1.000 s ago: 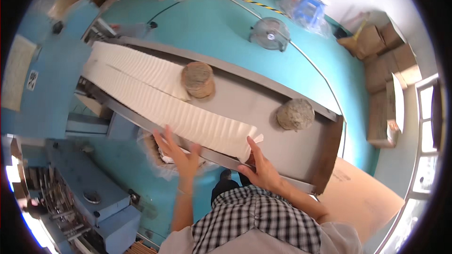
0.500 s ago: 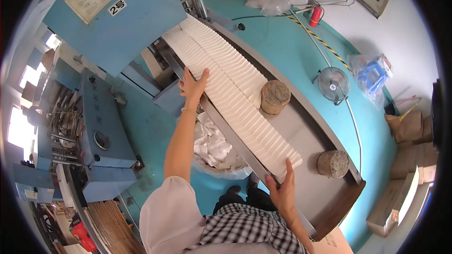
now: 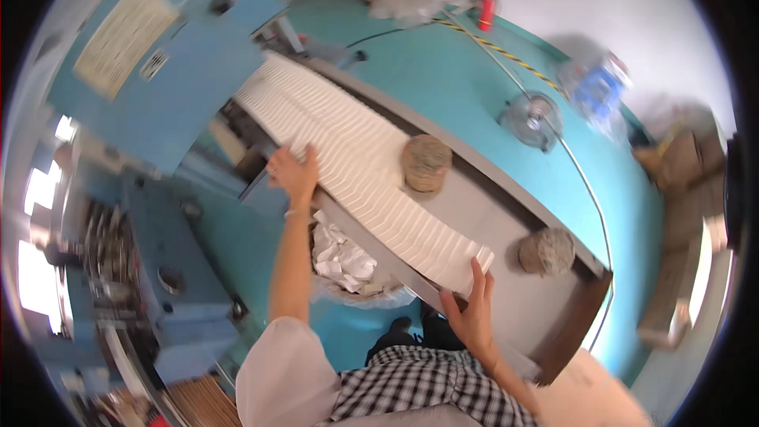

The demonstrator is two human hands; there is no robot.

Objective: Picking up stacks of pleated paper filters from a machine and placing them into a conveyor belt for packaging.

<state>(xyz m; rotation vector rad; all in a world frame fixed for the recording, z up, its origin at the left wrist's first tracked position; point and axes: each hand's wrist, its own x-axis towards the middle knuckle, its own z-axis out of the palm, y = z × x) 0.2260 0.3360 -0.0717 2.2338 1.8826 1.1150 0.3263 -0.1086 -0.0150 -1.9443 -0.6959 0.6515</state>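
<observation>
A long row of white folded paper sheets (image 3: 356, 166), packed on edge, lies in a grey metal trough (image 3: 506, 300) that slopes from the blue machine toward me. My left hand (image 3: 296, 178) is at the trough's near wall beside the row, fingers apart and fingertips partly hidden. At the row's front end is my right hand (image 3: 473, 318), with its fingers stretched along the last sheets and its thumb by the trough rim. Neither hand is closed around anything. A rough grey-brown cylindrical block (image 3: 427, 164) stands against the row's far part; a second block (image 3: 547, 251) stands nearer the trough's end.
The blue machine (image 3: 158, 71) rises at the far left, with another machine (image 3: 170, 269) below it. Under the trough is a lined bin (image 3: 364, 292) of crumpled white paper. A floor fan (image 3: 534, 120), a pipe and cardboard boxes (image 3: 684, 213) are on the right.
The whole view has turned and blurred a little, so the machine and trough appear shifted. Both hands keep nearly the same places along the row, which looks slightly more bowed.
</observation>
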